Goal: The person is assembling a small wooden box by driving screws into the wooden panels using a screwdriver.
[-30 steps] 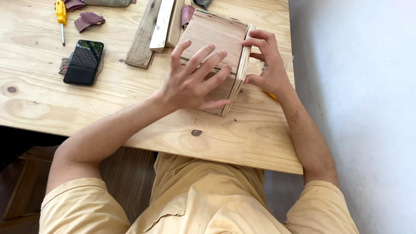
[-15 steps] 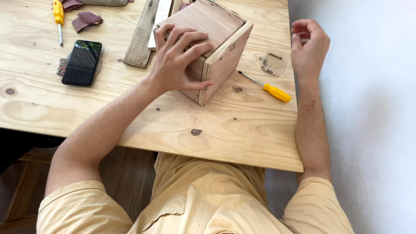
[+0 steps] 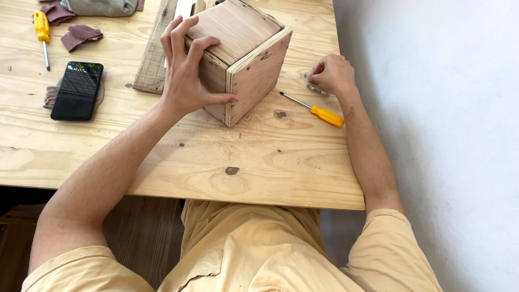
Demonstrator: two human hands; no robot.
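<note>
— From the head view, where does the wooden box [image 3: 240,57] sit?

— On the pale plywood worktop [image 3: 259,162], toward its far edge, turned so one corner points at the person. It is the landmark for everything else.

— And the left hand [image 3: 186,70]?

— Spread over the box's near-left face, forearm stretched diagonally across the worktop. The fingers reach up over the top edge and the thumb presses along the lower side (a bracing grip, wrapped onto the box rather than closed into a fist).

— The right hand [image 3: 331,74]?

— Right of the box, well apart from it, resting on the worktop with the fingers curled in, pinching at some small metal pieces [image 3: 314,87]; what exactly it holds is too small to tell.

— Anything between them?

— A yellow-handled screwdriver [image 3: 315,110] lies just right of the box, near that hand. Left of the box are a dark phone [image 3: 77,90], a second yellow screwdriver [image 3: 42,31], and a grey wooden strip [image 3: 154,57] just beside the left hand.
</note>
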